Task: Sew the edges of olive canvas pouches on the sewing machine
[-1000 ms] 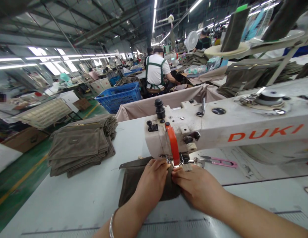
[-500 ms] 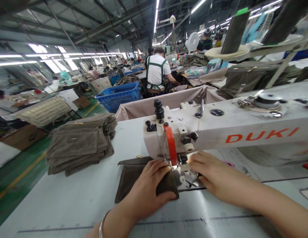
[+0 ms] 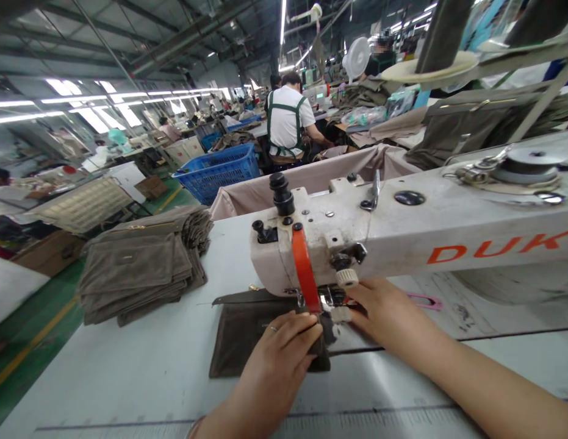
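Note:
A dark olive fabric piece (image 3: 238,335) lies under the head of a white sewing machine (image 3: 384,231) with an orange guard (image 3: 305,268). My left hand (image 3: 281,360) rests on the fabric's right part beside the needle area, its fingers bent and pressed together on the cloth. To the right of the needle area, my right hand (image 3: 384,314) reaches in under the machine head. Its fingertips are partly hidden behind machine parts, and what they touch cannot be made out.
A stack of olive fabric pieces (image 3: 137,262) stands on the white table (image 3: 174,360) at the left. Behind are a pink cloth-lined bin (image 3: 238,198), a blue crate (image 3: 219,174) and a seated person (image 3: 288,122). A pink tool (image 3: 425,301) lies under the machine arm.
My left hand has drawn its thumb in toward its fingers on the fabric. My right hand's fingers have moved deeper behind the machine parts. The view has shifted slightly.

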A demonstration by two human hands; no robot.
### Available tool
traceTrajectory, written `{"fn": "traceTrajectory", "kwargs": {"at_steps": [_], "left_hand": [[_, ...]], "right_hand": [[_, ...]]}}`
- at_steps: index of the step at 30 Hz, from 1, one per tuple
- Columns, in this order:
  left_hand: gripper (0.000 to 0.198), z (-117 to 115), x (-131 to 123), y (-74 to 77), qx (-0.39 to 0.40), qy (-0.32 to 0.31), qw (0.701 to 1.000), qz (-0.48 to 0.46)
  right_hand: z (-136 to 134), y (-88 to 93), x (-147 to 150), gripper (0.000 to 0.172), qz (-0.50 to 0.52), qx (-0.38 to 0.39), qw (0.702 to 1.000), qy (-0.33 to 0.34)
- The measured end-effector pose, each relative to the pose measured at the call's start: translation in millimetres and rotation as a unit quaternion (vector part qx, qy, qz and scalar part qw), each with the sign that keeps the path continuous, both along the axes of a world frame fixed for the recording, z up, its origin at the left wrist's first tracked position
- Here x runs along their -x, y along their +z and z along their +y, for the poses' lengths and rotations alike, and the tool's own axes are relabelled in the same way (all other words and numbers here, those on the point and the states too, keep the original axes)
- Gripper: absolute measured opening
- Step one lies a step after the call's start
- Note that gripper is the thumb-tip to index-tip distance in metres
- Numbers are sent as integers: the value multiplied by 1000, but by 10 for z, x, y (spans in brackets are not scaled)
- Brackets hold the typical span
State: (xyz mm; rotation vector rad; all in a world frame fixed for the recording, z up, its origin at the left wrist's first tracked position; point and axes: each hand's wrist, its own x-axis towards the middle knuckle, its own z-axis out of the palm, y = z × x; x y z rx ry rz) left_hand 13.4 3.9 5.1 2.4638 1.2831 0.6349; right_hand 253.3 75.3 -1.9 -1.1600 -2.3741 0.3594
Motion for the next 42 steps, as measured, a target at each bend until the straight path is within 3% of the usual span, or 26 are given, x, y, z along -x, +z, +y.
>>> {"fn": "traceTrajectory", "kwargs": {"at_steps": [2,4,6,8,14,20,29,42], "left_hand": [[37,12,20,6,16,34,998,-47],[37,14,39,14,24,52,996,-70],[39,9,37,12,0,31,998,-48],[39,5,10,-4,-43,-14,999,0],[37,37,-77,-45,-51,-67,992,98],[30,173,-59,24,-46,-97,988,113],[24,173,16,-21,-80,-94,989,83],[23,146,5,34,-81,-96,992,27]], "right_hand": [[-53,-29,83,9,3,-35,999,14],[-139,0,128,17,18,-34,994,105],[-235,44,147,24,30,-13,979,201],[-313,73,162,22,17,11,969,248],[-381,86,197,12,-44,31,967,248],[-367,61,199,22,-16,51,969,241],[-269,101,134,29,19,47,971,233],[-240,65,98,25,9,28,974,226]]}}
